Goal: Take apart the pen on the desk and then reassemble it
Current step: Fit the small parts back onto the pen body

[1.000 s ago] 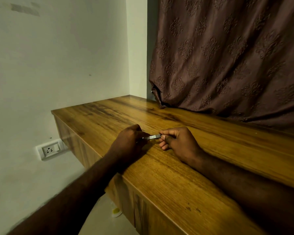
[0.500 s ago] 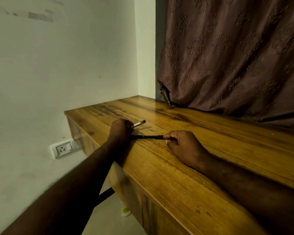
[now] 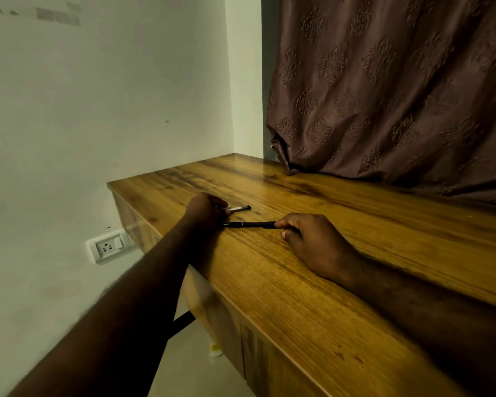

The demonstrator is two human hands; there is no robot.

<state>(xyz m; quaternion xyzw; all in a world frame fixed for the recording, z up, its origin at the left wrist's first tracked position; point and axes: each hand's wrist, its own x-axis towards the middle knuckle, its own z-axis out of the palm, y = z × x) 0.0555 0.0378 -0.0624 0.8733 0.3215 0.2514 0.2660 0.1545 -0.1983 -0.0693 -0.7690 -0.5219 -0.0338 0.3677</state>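
Two pen pieces lie low over the desk (image 3: 355, 253). The left hand (image 3: 204, 210) is closed round the cap (image 3: 239, 208), its dark end poking out. The right hand (image 3: 312, 239) pinches the thin black pen (image 3: 249, 224) by one end.

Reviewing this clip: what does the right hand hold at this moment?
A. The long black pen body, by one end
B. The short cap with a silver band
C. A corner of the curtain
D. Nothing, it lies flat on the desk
A: the right hand pinches one end of the long black pen body, while the cap sticks out of the left hand.
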